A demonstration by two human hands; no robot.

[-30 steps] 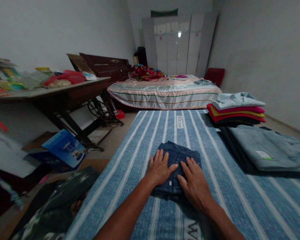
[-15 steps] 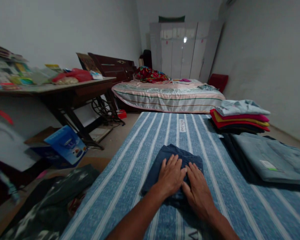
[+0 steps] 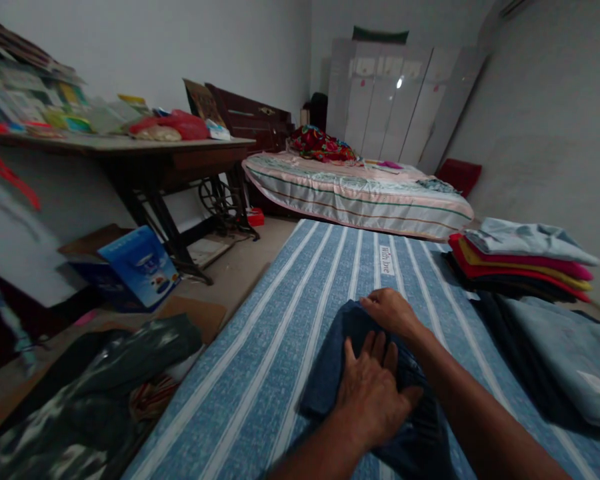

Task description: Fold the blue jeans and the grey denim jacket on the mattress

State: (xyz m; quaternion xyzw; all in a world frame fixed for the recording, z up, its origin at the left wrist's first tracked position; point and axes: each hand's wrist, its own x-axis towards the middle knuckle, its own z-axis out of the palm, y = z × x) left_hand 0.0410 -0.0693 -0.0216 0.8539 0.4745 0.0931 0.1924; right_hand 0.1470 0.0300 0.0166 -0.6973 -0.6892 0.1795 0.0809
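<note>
A folded dark blue garment [image 3: 325, 380] lies on the blue-and-white striped cover in front of me, its right side creased and partly under my arms. My left hand [image 3: 373, 390] presses flat on it with the fingers spread. At the far edge, my right hand [image 3: 390, 310] has its fingers closed on the cloth near the top corner. What kind of garment it is does not show clearly.
To the right are a stack of folded coloured clothes [image 3: 525, 263] and folded jeans [image 3: 565, 353]. Dark clothes [image 3: 120, 380] lie low at left, near a blue box [image 3: 140, 267]. A sewing-machine table [image 3: 180, 157] and a bed [image 3: 360, 193] stand beyond.
My right hand has moved from the garment's middle to its far edge and closed there. My left hand stays flat on top. The garment's right side is now more rumpled, and the view has turned left.
</note>
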